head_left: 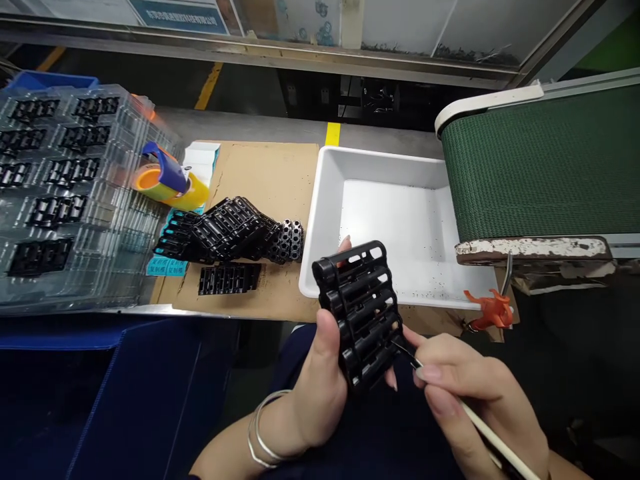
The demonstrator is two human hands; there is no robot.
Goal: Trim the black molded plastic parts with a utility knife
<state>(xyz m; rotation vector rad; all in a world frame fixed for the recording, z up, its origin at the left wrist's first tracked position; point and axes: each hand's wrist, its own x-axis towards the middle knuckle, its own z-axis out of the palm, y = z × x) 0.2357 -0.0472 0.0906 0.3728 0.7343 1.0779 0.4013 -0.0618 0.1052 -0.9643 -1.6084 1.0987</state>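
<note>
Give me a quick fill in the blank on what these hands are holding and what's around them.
The right hand pinches a slender cream-handled tool, and the left hand holds a black ribbed plastic frame, with thin ____ bangles on that wrist.
The white plastic tray beyond the hands is dotted with small ____ specks.
The green woven conveyor belt runs along the ____ side of that tray.

Missing words: silver; black; right.

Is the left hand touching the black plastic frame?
Touching. The head view shows the left hand holding the black plastic frame, thumb against its edge.
</note>
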